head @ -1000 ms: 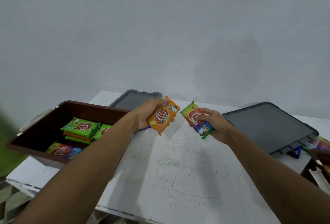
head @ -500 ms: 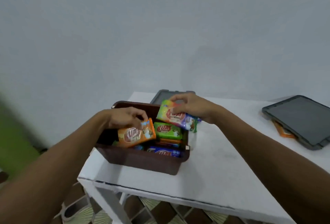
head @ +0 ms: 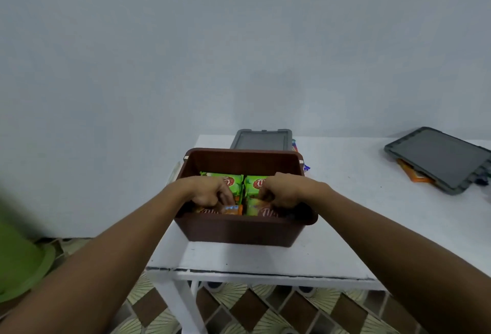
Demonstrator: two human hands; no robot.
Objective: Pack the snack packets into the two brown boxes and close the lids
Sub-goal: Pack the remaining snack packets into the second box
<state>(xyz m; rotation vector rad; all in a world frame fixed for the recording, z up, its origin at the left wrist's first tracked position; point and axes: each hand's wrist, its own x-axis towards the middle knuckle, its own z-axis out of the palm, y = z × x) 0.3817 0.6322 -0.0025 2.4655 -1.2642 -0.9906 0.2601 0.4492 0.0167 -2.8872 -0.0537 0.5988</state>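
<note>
Since a moment ago the left hand (head: 210,192) and right hand (head: 285,192) have dropped into the brown box (head: 239,230). Left fingers curl round an orange packet (head: 231,209), right fingers grip a green-orange packet (head: 259,211), both against the box's near wall. Grey lid (head: 261,140) behind the box.

My feed shows two bare forearms (head: 119,248), long and slim; left grip (head: 210,192) and right grip (head: 285,190) are bare hands.
</note>
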